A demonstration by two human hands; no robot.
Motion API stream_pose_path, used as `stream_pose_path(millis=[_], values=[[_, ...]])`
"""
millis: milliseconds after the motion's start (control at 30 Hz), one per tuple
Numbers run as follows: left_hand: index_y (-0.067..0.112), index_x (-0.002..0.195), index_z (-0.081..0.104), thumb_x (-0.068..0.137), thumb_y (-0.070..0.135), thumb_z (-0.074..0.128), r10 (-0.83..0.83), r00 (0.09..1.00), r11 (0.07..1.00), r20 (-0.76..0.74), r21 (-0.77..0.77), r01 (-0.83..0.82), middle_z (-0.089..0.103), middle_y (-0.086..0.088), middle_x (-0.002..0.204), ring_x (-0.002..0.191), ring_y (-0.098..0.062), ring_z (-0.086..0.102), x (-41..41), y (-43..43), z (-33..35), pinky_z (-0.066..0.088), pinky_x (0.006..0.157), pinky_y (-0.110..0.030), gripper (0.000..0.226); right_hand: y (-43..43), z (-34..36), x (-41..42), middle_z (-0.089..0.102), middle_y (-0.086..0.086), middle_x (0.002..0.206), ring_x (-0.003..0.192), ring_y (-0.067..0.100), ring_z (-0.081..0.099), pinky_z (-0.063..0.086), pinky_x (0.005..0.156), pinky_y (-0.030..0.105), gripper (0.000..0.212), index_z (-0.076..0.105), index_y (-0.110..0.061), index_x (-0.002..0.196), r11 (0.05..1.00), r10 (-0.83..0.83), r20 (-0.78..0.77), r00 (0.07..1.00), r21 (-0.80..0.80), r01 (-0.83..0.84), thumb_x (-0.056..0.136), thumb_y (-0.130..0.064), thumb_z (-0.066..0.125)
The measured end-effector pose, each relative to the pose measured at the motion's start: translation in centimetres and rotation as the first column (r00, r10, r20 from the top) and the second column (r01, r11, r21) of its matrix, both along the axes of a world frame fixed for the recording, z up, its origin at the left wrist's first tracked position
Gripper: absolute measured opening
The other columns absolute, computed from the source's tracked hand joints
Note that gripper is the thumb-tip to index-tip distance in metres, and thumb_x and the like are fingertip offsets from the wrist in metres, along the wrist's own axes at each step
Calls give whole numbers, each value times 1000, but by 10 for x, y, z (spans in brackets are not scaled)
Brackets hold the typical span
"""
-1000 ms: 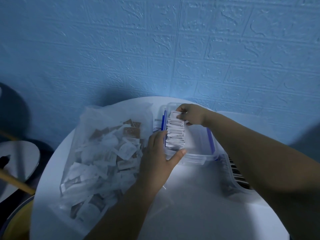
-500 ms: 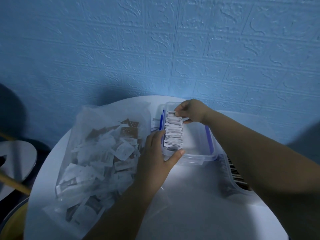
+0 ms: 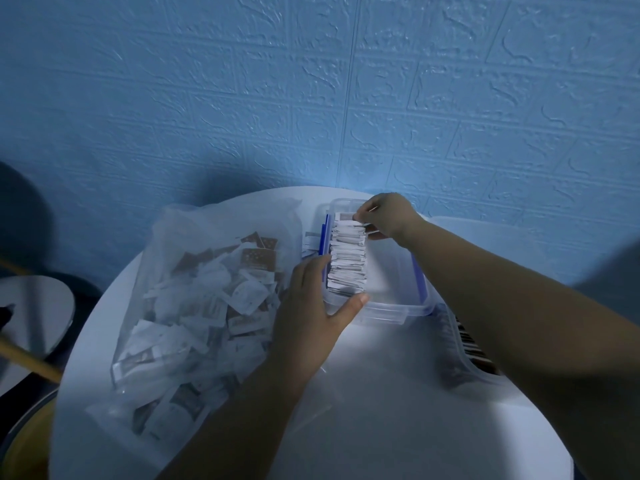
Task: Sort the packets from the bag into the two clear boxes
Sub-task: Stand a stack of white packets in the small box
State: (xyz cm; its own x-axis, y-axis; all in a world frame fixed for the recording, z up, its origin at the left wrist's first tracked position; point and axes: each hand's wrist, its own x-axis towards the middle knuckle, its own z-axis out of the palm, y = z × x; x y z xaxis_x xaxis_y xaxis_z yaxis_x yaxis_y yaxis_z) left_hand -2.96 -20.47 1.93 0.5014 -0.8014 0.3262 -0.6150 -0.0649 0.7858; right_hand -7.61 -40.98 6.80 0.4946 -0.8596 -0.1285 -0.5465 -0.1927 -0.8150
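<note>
1 bag [image 3: 194, 233], 2 boxes [image 3: 391, 310]; L hand [image 3: 308, 323] spread at packet row [image 3: 348, 261], R hand [image 3: 388, 213] pinching end packet [image 3: 346, 217].

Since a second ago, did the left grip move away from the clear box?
No. The left grip stays at the near left corner of the clear box, thumb against the near end of the packet stack.

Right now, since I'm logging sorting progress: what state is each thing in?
Bag, lying on the table, full of loose packets.
Clear box, upright, no lid on.
Row of packets, standing on edge inside it.
Second box, partly hidden, holding packets.
Left hand, steadying row's near end.
Right hand, pinching row's far end.
</note>
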Motion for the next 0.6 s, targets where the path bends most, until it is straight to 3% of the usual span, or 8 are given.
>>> stream_pose_path(millis=[100,200,367,467,600], values=[[24,131,42,77,41,69,-2,1000,1000,-6,0,2,44,9,132,106,10,32,0,0,0,21,77,7,63,1,2,1,64,13,86,72,20,60,55,71,29,11,64,-8,73,998,-32,19,999,50,31,82,-11,67],[22,130,44,76,39,70,-1,1000,1000,-4,-9,1,45,8,130,105,10,33,0,-1,0,19,78,10,62,2,4,-1,65,18,90,72,20,59,54,68,26,18,67,3,93,997,-29,21,999,65,28,86,-14,62],[23,128,45,76,39,70,-6,1000,1000,-7,-15,6,45,10,129,106,11,33,0,0,0,21,80,8,60,4,7,-4,69,22,97,87,32,68,54,85,41,16,67,1,94,994,-48,-63,997,-105,41,83,-11,67],[24,130,43,76,42,68,-2,1000,1000,-7,-6,2,44,10,131,108,9,33,0,0,0,21,78,7,62,3,8,-4,70,21,94,82,29,68,55,85,39,11,69,1,89,992,-38,-62,997,-121,30,84,-6,64],[23,131,43,76,43,68,8,1000,1000,-9,-3,-8,44,9,132,109,6,36,0,0,0,29,84,-9,64,7,10,-5,69,23,96,76,23,62,55,85,39,13,69,4,92,997,-15,-49,999,-79,11,85,-5,62]])
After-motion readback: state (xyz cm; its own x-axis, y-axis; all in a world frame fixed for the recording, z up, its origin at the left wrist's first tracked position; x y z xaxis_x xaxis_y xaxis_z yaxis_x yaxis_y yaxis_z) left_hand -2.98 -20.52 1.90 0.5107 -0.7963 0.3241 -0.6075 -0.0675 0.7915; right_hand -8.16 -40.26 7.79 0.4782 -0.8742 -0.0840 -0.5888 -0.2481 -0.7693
